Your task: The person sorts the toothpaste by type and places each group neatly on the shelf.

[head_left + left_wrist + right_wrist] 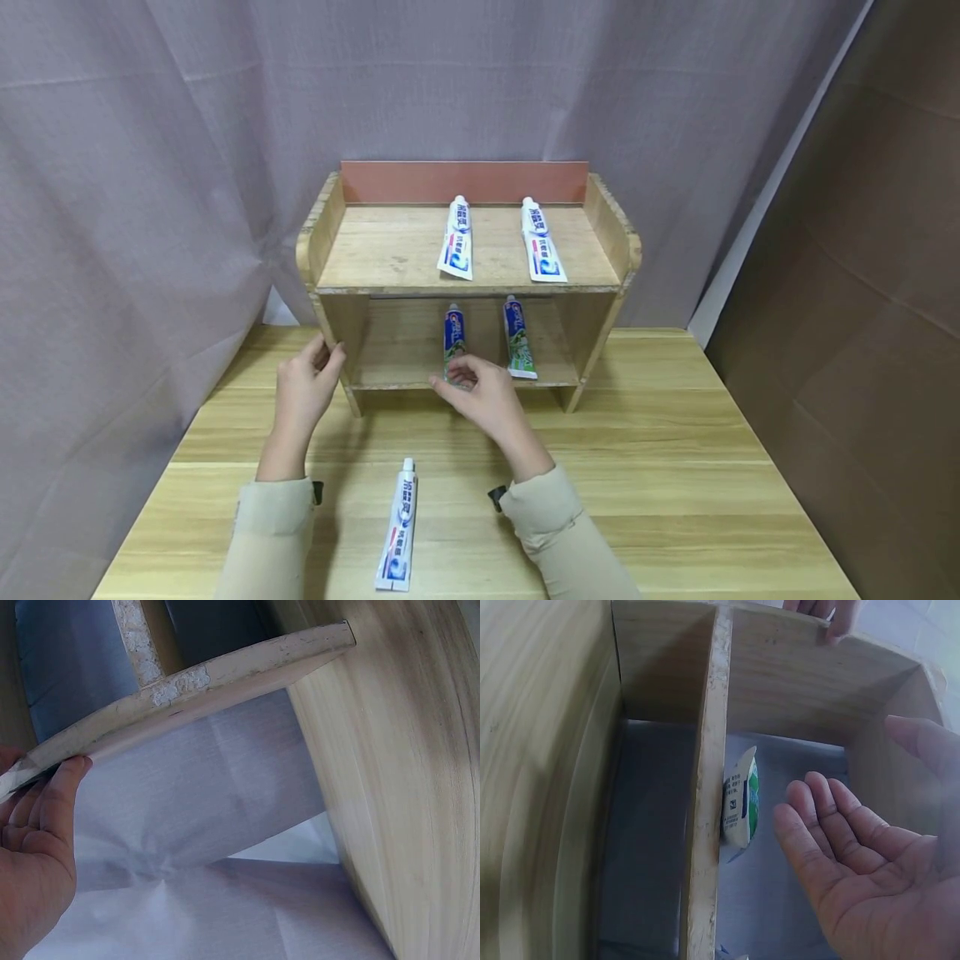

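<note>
My left hand [303,392] holds the left side panel of a small wooden shelf [382,250], thumb on one face and fingers on the other, as the left wrist view shows. Just in front of the lower board, my right hand [489,398] has its fingers loosely bent and apart, holding nothing. Nearest to it lies a blue-and-green toothpaste tube [453,327], partly hidden by that hand in the head view. Its flat end [740,801] shows beside the fingers in the right wrist view. A second blue-and-green toothpaste tube [519,337] lies to its right.
Two white-and-blue toothpaste tubes, one left [457,239] and one right [543,242], lie on the upper board. Another white toothpaste tube [399,529] lies on the wooden table [675,483] between the forearms. A grey curtain [465,83] hangs behind the shelf.
</note>
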Available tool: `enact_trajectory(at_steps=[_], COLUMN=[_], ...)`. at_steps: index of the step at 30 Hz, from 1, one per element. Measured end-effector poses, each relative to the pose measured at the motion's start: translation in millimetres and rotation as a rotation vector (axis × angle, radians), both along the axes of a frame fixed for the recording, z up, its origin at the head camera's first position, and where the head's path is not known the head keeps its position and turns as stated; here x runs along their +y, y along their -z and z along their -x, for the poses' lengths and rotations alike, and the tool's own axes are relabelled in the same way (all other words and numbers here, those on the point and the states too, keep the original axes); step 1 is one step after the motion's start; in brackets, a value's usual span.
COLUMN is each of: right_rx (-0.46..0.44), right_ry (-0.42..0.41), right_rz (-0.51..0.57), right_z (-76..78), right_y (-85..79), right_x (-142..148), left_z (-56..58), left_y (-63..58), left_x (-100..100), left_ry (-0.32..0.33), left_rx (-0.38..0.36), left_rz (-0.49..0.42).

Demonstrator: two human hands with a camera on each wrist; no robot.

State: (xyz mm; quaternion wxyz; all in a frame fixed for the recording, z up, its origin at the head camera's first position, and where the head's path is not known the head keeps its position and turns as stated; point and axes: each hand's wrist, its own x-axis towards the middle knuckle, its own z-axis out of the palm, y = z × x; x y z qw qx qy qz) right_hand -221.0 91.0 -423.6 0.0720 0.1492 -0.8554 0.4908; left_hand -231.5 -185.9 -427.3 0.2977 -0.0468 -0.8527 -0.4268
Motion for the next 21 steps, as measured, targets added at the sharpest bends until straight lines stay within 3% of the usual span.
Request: enact_trajectory(at_steps=[21], right_rx=[-0.027], right_ry=[-0.048], right_rz=[0.046], right_z=[-7.1], right_y=[3.2], right_x=[-0.2], left_z=[1.2], left_y=[1.5], left_x=[-0.4], left_ry=[-0.016], left_rx=[0.005], left_rz=[0.001])
